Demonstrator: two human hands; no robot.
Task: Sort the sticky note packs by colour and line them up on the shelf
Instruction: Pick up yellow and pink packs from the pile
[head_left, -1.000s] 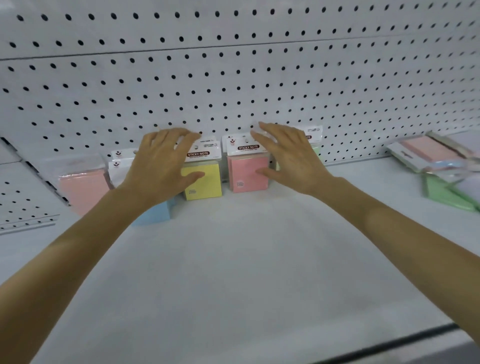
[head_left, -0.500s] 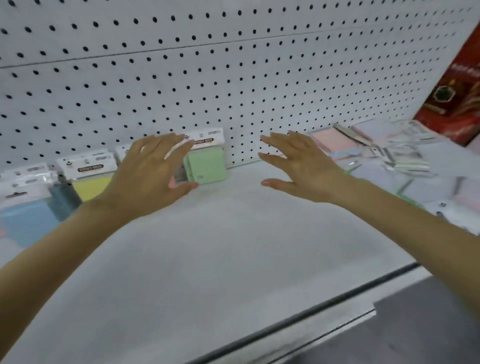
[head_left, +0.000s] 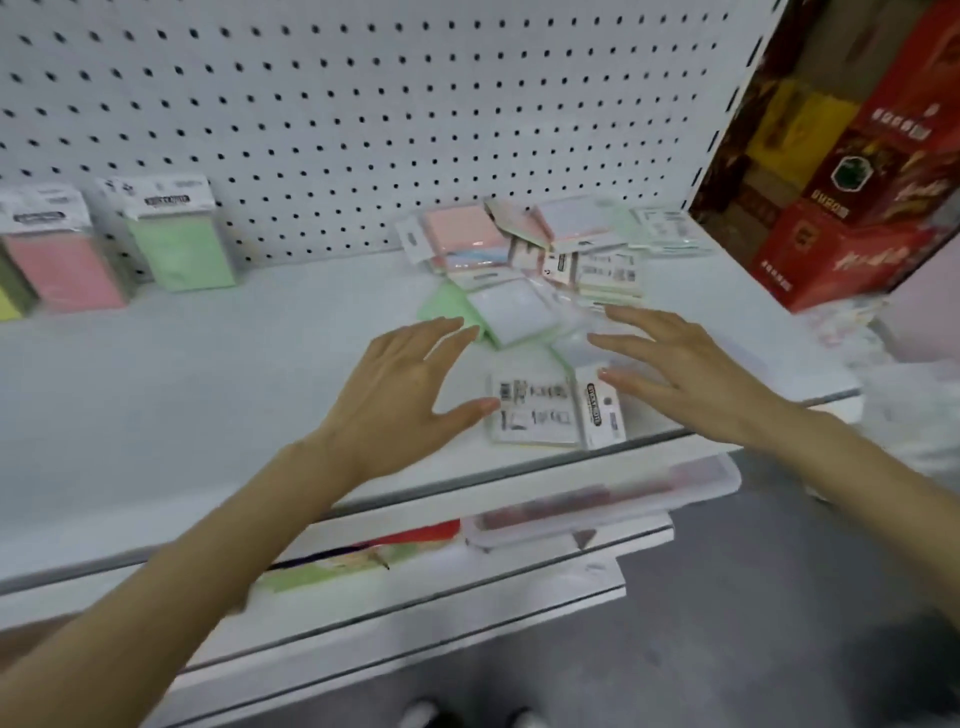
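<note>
left hand (head_left: 395, 395) and right hand (head_left: 691, 371) outstretched, fingers spread.

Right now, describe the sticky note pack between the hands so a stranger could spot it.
On the white metal shelf, a loose heap of pastel packs lies at right. The flat pack between the left hand and right hand sits nearest the front edge, printed back label up.

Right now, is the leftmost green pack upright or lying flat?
Upright: the green pack stands at the pegboard, header card on top.
</note>
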